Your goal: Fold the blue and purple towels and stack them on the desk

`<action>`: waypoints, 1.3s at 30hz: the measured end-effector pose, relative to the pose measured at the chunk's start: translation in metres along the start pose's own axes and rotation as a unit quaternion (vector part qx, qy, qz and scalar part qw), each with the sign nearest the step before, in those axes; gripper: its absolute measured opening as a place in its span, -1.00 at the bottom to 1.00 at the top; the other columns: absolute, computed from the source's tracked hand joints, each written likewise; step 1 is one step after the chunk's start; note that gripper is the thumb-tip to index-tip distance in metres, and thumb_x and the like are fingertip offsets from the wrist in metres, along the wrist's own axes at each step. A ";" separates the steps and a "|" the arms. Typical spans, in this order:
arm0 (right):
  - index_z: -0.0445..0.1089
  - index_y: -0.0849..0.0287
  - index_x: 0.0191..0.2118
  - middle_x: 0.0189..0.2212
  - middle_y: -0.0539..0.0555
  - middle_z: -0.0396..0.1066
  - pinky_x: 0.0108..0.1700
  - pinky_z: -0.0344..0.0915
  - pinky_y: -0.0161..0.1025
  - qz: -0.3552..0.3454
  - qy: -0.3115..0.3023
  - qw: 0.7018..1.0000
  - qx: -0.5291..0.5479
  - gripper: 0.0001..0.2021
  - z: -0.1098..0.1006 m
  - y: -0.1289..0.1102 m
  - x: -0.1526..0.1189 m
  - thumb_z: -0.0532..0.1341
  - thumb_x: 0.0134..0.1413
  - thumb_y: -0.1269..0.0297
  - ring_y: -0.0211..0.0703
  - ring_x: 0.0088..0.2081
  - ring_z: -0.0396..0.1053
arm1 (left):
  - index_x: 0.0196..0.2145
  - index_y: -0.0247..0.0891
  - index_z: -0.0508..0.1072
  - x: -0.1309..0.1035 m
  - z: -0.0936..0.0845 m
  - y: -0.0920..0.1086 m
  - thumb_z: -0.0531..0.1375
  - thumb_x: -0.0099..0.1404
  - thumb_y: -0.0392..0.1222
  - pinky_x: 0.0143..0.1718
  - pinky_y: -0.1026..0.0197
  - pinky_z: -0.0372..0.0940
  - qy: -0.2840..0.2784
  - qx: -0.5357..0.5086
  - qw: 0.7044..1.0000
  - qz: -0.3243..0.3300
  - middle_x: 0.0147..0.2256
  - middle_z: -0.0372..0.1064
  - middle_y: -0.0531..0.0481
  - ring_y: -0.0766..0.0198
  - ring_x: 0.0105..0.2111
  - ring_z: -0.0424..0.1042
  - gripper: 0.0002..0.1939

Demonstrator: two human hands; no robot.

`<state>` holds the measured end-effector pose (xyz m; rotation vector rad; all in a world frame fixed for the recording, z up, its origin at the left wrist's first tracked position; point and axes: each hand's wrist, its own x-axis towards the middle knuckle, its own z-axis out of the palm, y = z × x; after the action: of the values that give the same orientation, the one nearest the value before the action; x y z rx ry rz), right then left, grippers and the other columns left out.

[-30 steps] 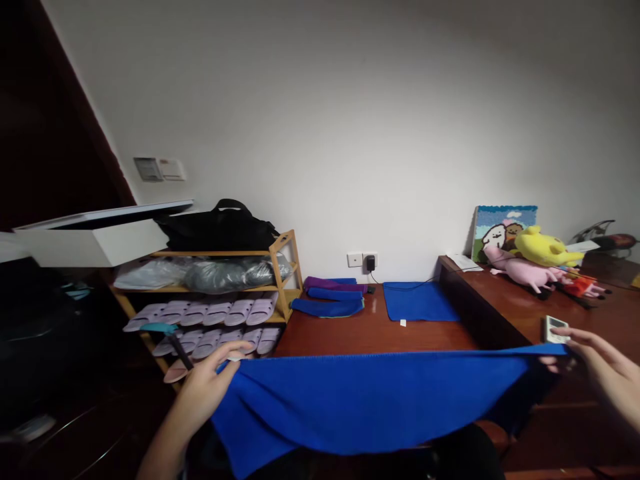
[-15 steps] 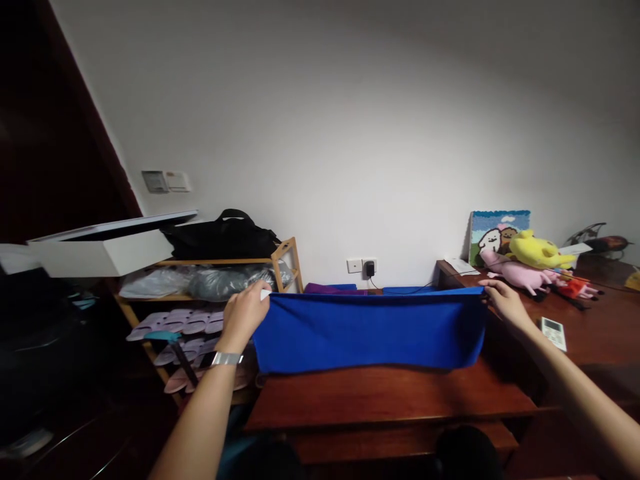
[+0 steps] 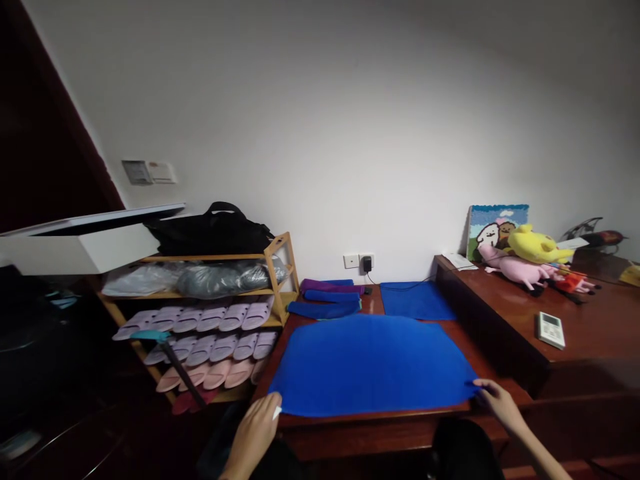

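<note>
A blue cloth [image 3: 373,367] spreads over the dark red wooden table [image 3: 300,433], its far edge bulging upward in a curve. My left hand [image 3: 261,419] pinches its near left corner, and a small white piece, perhaps a tag, shows by the fingers. At the near right corner, my right hand [image 3: 494,399] grips the cloth between thumb and fingers. Behind it lies another blue cloth [image 3: 417,300], folded flat. Several rolled or folded blue and purple cloths [image 3: 330,297] sit at the table's back left.
To the left stands a wooden rack [image 3: 281,267] with slippers [image 3: 210,315], plastic-wrapped bundles and a black bag [image 3: 215,230]. A higher wooden surface on the right bears plush toys [image 3: 540,247], a dog picture [image 3: 495,233] and a white remote [image 3: 551,330]. A black plug [image 3: 367,263] is in the wall.
Both hands have come down and toward me with the blue cloth's corners. The cloth, held up like a hanging sheet before, now lies spread over the table, and the cloths behind it show.
</note>
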<state>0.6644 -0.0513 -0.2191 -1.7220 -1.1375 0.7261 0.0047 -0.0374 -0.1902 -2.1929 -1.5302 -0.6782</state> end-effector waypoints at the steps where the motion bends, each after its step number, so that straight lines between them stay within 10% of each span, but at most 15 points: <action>1: 0.55 0.13 -0.31 -0.46 0.10 0.56 -0.34 0.45 -0.14 0.005 -0.006 1.000 -0.011 -0.54 0.004 0.013 0.002 0.12 -0.26 -0.06 0.03 -0.40 0.53 | -0.14 -0.12 0.49 -0.011 0.012 -0.004 -0.01 0.27 -0.39 -0.07 0.12 0.46 -0.015 -0.002 1.000 0.002 -0.19 0.60 -0.05 0.12 -0.16 0.59 -0.64; 6: 0.57 0.13 -0.27 -0.28 0.15 0.62 -0.18 0.50 -0.10 -0.003 -0.008 1.000 -0.008 -0.46 0.000 0.045 0.012 0.14 -0.30 -0.13 0.09 -0.29 0.57 | -0.01 -0.08 0.50 -0.040 0.035 -0.029 0.03 0.15 -0.41 0.05 0.13 0.46 -0.064 0.011 0.998 0.001 -0.02 0.60 -0.01 0.13 -0.03 0.58 -0.49; 18: 0.56 0.01 -0.40 -0.31 0.09 0.62 -0.14 0.45 -0.17 -0.012 -0.021 0.992 -0.122 -0.58 -0.015 0.041 0.011 0.14 -0.22 -0.18 0.14 -0.16 0.57 | 0.07 -0.12 0.52 -0.055 0.020 -0.027 0.04 0.29 -0.34 0.02 0.21 0.50 -0.022 0.038 0.995 0.088 0.07 0.55 0.00 0.16 0.00 0.57 -0.53; 25: 0.56 0.09 -0.24 -0.25 0.24 0.53 -0.08 0.39 0.00 -0.126 0.021 0.927 -0.353 -0.53 -0.005 0.022 0.026 -0.01 0.11 -0.07 0.17 -0.20 0.51 | 0.10 -0.06 0.50 -0.052 0.015 -0.032 0.01 0.32 -0.35 0.05 0.24 0.48 -0.007 -0.031 0.999 0.037 0.07 0.55 0.05 0.23 0.02 0.56 -0.51; 33: 0.40 0.16 0.21 0.26 0.20 0.32 0.34 0.12 -0.03 -0.238 -0.063 0.907 -0.341 -0.40 0.106 -0.057 0.081 -0.11 0.30 -0.03 0.03 0.27 0.27 | 0.07 -0.16 0.53 0.069 0.037 -0.041 -0.05 0.40 -0.22 0.22 0.06 0.35 -0.080 -0.080 0.991 -0.066 0.14 0.49 -0.06 0.16 0.15 0.45 -0.56; 39: 0.12 0.08 0.42 0.46 0.06 -0.05 0.45 -0.19 0.09 -0.171 -0.112 0.888 -0.411 -0.32 0.147 -0.049 0.135 -0.14 0.31 -0.10 0.05 0.47 -0.21 | 0.31 -0.20 0.33 0.138 0.097 -0.043 0.00 0.46 0.05 0.38 -0.09 0.05 -0.182 -0.036 0.975 -0.123 0.36 0.16 -0.16 0.03 0.37 0.12 -0.44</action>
<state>0.5770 0.1346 -0.2322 -2.0396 -2.0540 0.2095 0.0205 0.1358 -0.1871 -2.2964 -2.0147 -0.4209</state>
